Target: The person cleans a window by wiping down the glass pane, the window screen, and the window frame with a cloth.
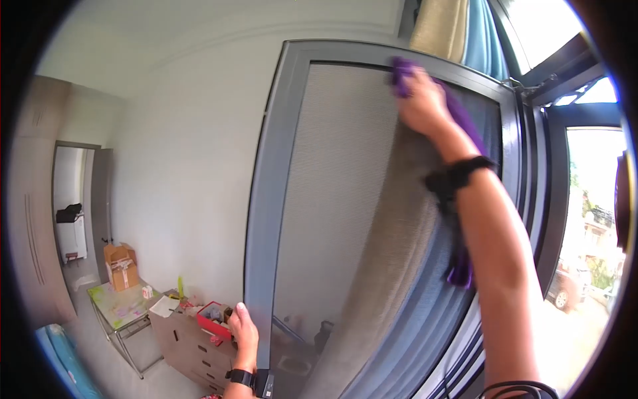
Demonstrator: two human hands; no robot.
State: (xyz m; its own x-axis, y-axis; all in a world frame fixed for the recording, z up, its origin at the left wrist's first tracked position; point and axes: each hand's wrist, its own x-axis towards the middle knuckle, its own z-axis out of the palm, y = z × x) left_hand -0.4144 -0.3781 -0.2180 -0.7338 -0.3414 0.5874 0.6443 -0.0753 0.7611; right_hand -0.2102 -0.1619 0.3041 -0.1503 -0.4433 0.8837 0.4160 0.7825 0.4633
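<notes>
A grey-framed window screen point(264, 199) stands swung inward in front of me, its fine mesh point(339, 153) filling the middle. My right hand point(423, 100) is raised to the inner top edge of the frame, fingers closed round a purple cloth point(403, 74). Part of the cloth hangs behind my forearm, and its lower end shows near the mesh's right side. Lower down, my left hand point(244, 332) grips the outer left edge of the frame; some of its fingers are hidden. Black bands circle both wrists.
Beige and blue curtains point(442, 26) hang behind the screen. To the right is an open window point(558, 113) with a vehicle outside. Below left stand a drawer cabinet point(183, 346) with a red box point(214, 320), a small table point(109, 302) and a cardboard box point(121, 269).
</notes>
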